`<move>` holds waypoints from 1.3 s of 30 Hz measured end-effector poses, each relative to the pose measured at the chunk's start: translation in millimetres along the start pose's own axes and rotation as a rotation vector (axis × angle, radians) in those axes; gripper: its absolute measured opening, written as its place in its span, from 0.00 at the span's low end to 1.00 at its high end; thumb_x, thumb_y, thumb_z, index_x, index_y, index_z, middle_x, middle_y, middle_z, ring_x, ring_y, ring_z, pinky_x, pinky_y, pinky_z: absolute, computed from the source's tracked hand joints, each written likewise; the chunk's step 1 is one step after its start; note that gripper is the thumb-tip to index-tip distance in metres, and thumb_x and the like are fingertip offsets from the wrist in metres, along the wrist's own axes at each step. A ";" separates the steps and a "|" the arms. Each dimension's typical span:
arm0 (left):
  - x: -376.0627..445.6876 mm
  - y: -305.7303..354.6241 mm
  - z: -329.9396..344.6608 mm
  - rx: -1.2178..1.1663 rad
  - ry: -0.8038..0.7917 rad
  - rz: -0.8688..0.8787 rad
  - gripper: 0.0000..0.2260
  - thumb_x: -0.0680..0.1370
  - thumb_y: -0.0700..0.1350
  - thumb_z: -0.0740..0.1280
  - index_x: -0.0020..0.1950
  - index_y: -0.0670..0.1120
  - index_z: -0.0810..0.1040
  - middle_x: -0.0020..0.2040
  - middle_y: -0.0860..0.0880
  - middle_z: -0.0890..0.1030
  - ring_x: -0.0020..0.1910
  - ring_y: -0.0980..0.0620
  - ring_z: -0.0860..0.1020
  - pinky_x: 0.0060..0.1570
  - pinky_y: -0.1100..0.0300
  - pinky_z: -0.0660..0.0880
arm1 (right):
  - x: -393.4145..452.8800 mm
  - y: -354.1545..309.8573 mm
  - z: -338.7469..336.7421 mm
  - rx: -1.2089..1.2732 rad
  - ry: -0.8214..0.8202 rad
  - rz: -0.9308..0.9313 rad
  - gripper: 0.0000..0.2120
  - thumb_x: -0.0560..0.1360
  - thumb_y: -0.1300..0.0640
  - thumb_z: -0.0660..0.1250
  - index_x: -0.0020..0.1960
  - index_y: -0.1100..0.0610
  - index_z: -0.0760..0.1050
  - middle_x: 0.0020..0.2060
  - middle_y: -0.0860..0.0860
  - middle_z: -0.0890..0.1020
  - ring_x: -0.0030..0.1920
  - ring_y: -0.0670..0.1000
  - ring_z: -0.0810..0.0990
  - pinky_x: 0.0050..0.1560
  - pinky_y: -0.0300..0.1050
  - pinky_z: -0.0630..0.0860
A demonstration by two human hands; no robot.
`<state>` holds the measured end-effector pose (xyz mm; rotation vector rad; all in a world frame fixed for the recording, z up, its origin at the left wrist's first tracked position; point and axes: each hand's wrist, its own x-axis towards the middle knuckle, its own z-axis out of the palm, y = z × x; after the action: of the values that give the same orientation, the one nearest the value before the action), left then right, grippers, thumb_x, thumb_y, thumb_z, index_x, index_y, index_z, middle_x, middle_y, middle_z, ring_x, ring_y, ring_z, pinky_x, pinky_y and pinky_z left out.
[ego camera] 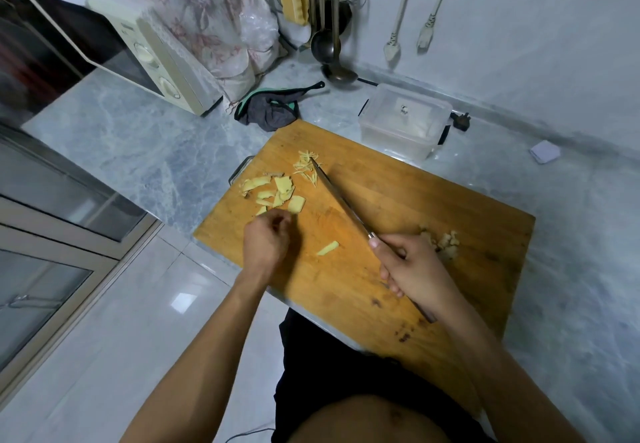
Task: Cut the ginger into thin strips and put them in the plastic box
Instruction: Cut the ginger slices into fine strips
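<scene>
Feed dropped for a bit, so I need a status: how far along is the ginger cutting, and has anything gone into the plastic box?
Done: a small pile of thin strips lies by the knife tip.

In hand: the right hand grips the knife; the left hand reaches at the ginger slices.

Left: most slices and one loose piece remain uncut, and nothing clearly ginger shows in the plastic box.

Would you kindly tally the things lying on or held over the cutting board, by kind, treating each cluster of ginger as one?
Knife, in the right hand: 1
Ginger slice cluster, by the left hand: 1
Lone ginger slice: 1
Ginger strip pile: 1
Ginger scrap pile: 1
Total on the cutting board: 5
</scene>
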<state>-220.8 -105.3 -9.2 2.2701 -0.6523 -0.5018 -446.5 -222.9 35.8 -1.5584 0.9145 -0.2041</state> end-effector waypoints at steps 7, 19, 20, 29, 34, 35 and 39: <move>55.8 -0.9 -34.2 0.218 0.057 -0.044 0.20 0.70 0.29 0.65 0.57 0.46 0.84 0.45 0.52 0.83 0.44 0.49 0.82 0.41 0.61 0.77 | 4.0 -3.4 3.0 -0.002 -0.011 0.009 0.13 0.81 0.46 0.65 0.57 0.52 0.83 0.30 0.54 0.79 0.26 0.54 0.74 0.28 0.46 0.73; 89.1 7.2 -37.8 0.371 -0.079 -0.084 0.06 0.77 0.39 0.67 0.49 0.47 0.83 0.47 0.44 0.82 0.42 0.47 0.79 0.41 0.56 0.78 | 11.5 -7.4 2.7 -0.018 -0.006 0.019 0.15 0.81 0.46 0.64 0.60 0.52 0.82 0.30 0.53 0.80 0.27 0.53 0.76 0.30 0.47 0.76; 82.7 9.4 -39.0 0.332 -0.047 -0.075 0.05 0.77 0.40 0.68 0.47 0.48 0.82 0.45 0.46 0.82 0.39 0.50 0.78 0.38 0.59 0.75 | 11.6 -7.1 2.7 -0.014 -0.006 0.021 0.15 0.81 0.46 0.65 0.60 0.52 0.82 0.31 0.53 0.80 0.27 0.53 0.76 0.30 0.47 0.76; -10.7 25.7 6.7 -0.018 -0.388 -0.092 0.06 0.73 0.39 0.75 0.42 0.50 0.84 0.41 0.57 0.83 0.41 0.66 0.77 0.47 0.71 0.73 | 0.8 0.8 0.3 0.020 0.027 0.053 0.13 0.81 0.46 0.65 0.58 0.52 0.82 0.30 0.53 0.80 0.27 0.52 0.75 0.28 0.45 0.73; -17.1 27.6 27.9 0.113 -0.361 -0.059 0.07 0.72 0.42 0.77 0.49 0.49 0.85 0.48 0.52 0.83 0.48 0.55 0.79 0.51 0.66 0.72 | -9.1 4.4 -3.6 0.031 0.034 0.049 0.09 0.81 0.47 0.65 0.54 0.48 0.82 0.30 0.53 0.80 0.27 0.52 0.74 0.29 0.45 0.73; -16.8 29.2 28.7 0.169 -0.355 -0.043 0.08 0.72 0.43 0.76 0.50 0.49 0.85 0.50 0.53 0.83 0.50 0.55 0.80 0.53 0.64 0.73 | -10.8 4.8 -4.9 0.032 0.035 0.049 0.09 0.81 0.47 0.65 0.54 0.48 0.82 0.30 0.53 0.80 0.27 0.51 0.74 0.29 0.45 0.73; -19.5 35.7 31.4 0.297 -0.334 -0.018 0.05 0.74 0.45 0.74 0.49 0.51 0.85 0.51 0.52 0.84 0.48 0.52 0.80 0.52 0.58 0.78 | -16.6 7.1 -7.9 0.043 0.037 0.045 0.10 0.81 0.47 0.65 0.55 0.50 0.82 0.30 0.53 0.80 0.26 0.50 0.74 0.28 0.44 0.72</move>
<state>-263.6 -132.7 -1.3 2.4928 -0.9235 -0.8536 -465.4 -217.6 37.3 -1.4970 0.9671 -0.2198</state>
